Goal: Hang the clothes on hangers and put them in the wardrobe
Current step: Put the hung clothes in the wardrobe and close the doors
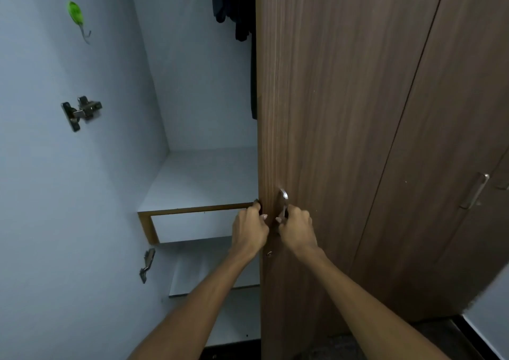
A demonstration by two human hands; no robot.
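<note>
Forearms: both reach fwd to door edge.
L hand (249,229): grip curled round edge of wardrobe door (325,112).
R hand (296,226): grip wrapped on metal handle (283,201).
Clothes (234,4): dark, hanging inside wardrobe, top, behind door.
Shelf (203,183): pale, beside L hand.
Hinge (81,112): L inner panel.
</note>
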